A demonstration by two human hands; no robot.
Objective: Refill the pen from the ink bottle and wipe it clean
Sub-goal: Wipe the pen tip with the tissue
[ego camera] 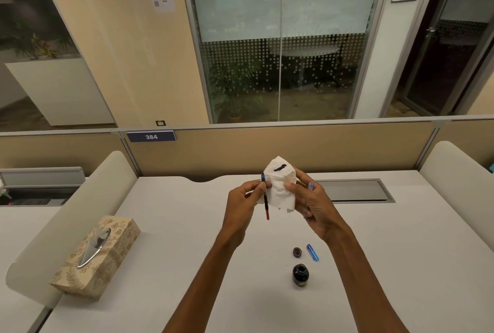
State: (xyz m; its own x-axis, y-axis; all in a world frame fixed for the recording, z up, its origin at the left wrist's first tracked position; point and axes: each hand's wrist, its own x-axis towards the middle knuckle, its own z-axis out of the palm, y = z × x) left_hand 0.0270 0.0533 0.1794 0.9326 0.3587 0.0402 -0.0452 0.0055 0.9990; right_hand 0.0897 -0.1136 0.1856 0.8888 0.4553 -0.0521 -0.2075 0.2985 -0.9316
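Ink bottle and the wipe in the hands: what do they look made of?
Ink bottle: likely glass, dark and glossy, with small reflections on its shoulder. Wipe: soft embossed white paper, crumpled, with a dark ink stain soaked in.

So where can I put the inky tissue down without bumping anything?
Bare tabletop lies between the tissue box and the left forearm, and again between the right forearm and the right side divider. It is crowded between the forearms: the open ink bottle, its cap and a blue pen part sit close together there.
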